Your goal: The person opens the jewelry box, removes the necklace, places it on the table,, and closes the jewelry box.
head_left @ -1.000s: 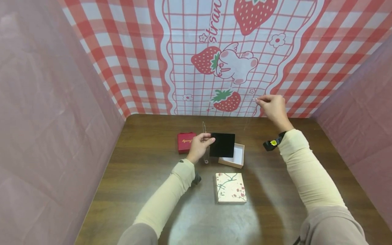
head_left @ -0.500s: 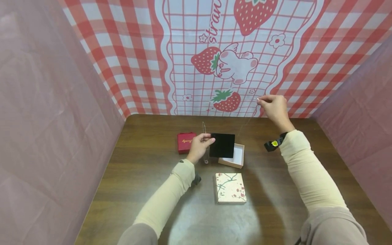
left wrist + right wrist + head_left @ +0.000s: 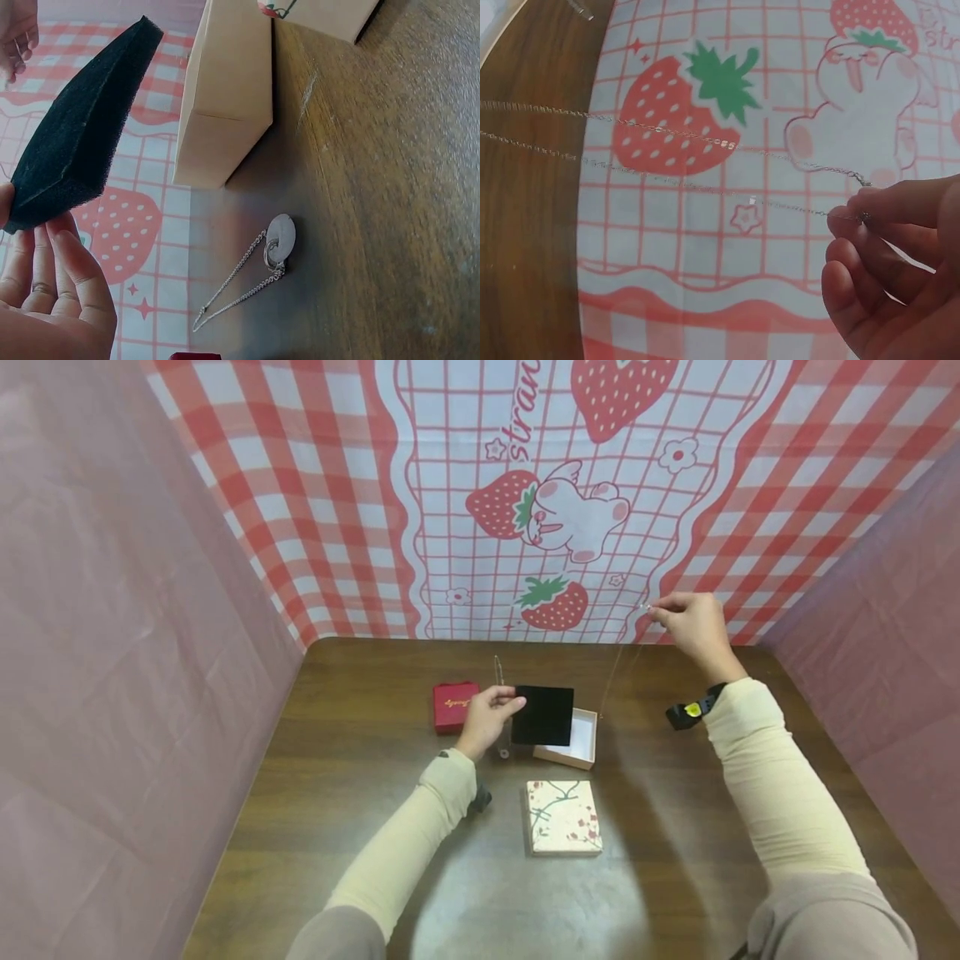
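Note:
My left hand (image 3: 486, 720) pinches the edge of a square black foam pad (image 3: 542, 716), thumb on one face and fingers on the other. The pad hangs over part of an open box base (image 3: 582, 742) with a pale inside. Raised at the right, my right hand (image 3: 693, 625) pinches the end of a thin necklace (image 3: 729, 145) between thumb and fingertips; its two chain strands dangle toward the table. A second necklace with a pale round pendant (image 3: 282, 236) lies on the table beside the left hand, partly hidden by it in the head view.
A red box (image 3: 452, 708) with gold lettering stands left of the pad. Nearer me lies a cream box lid (image 3: 564, 818) printed with blossoms. A strawberry-patterned cloth (image 3: 442, 510) hangs behind the wooden table (image 3: 337, 793), with pink cloth at both sides.
My right hand has moved to the right with the necklace, whose strands now hang past the right side of the box base. The left hand and foam pad have stayed put.

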A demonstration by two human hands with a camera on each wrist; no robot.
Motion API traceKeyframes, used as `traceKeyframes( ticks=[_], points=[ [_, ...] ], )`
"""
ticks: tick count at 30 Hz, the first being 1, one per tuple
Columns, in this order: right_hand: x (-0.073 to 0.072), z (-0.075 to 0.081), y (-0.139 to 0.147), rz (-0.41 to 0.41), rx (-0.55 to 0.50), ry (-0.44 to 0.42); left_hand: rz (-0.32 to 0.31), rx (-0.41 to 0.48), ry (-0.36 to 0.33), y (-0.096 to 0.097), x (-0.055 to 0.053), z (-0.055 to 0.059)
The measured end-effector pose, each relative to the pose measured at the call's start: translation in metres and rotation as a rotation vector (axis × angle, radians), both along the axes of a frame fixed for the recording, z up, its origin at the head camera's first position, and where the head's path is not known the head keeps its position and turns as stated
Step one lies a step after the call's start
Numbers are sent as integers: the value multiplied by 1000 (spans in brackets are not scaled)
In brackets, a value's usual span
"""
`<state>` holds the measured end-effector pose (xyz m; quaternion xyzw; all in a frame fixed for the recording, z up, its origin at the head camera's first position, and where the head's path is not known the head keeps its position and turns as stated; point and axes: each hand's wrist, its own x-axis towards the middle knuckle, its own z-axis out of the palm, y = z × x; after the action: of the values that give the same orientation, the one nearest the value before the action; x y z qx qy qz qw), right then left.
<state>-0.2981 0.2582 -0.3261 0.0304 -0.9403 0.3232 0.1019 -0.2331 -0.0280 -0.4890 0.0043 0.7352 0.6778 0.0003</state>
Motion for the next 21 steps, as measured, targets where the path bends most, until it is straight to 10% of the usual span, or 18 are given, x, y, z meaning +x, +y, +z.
traceKeyframes(
  ticks=[10, 21],
  points=[
    [-27, -14, 18, 16, 58, 8, 8, -12, 0, 0, 0, 2],
    [-12, -112, 46, 97, 136, -129, 1, -21, -32, -1, 2, 1]
  ],
)
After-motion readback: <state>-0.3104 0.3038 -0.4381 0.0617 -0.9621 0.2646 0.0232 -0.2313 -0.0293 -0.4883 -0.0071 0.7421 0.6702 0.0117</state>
